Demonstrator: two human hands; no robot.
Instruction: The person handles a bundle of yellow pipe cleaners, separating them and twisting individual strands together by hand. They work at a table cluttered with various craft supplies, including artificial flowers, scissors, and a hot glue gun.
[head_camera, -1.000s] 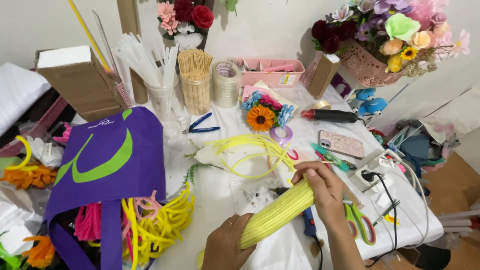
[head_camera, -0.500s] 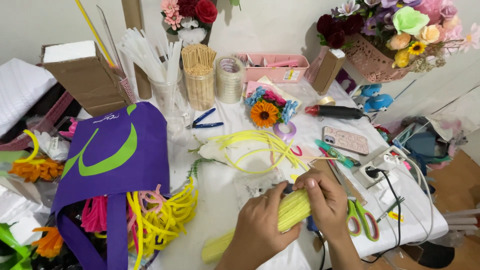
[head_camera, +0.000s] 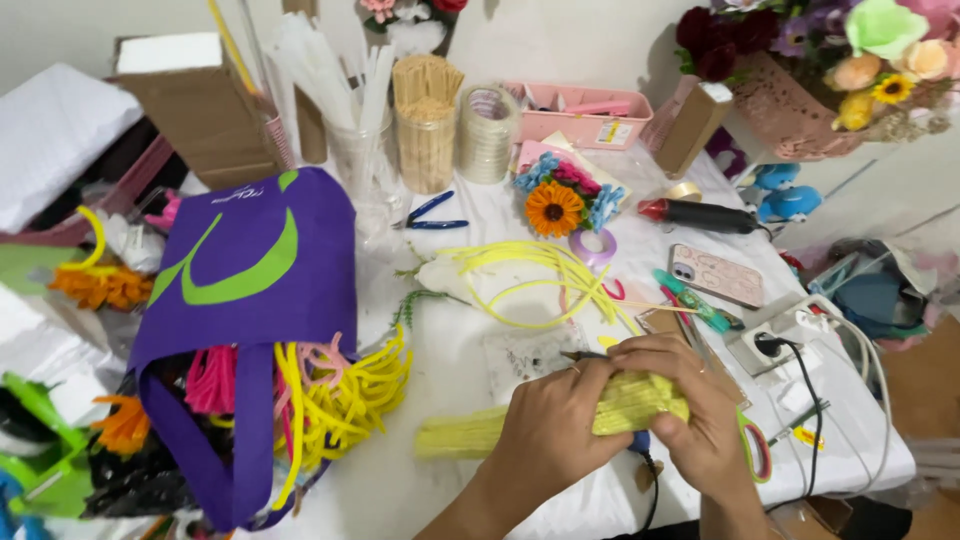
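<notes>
Pipe-cleaner bundle, pale yellow, held low over surface, right of purple bag. Left hand, right hand: fingers closed round it. Risk: loose end stems could slide out if grip slackens.

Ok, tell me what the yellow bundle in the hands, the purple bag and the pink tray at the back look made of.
Yellow bundle: fuzzy pipe-cleaner stems, probably chenille over wire; matte, soft nap, loose ones hold bends. Both the left hand and right hand grip it.
Purple bag: looks like non-woven fabric; dull, limp, creased.
Pink tray: likely moulded plastic; smooth, rigid walls, slight sheen.
</notes>
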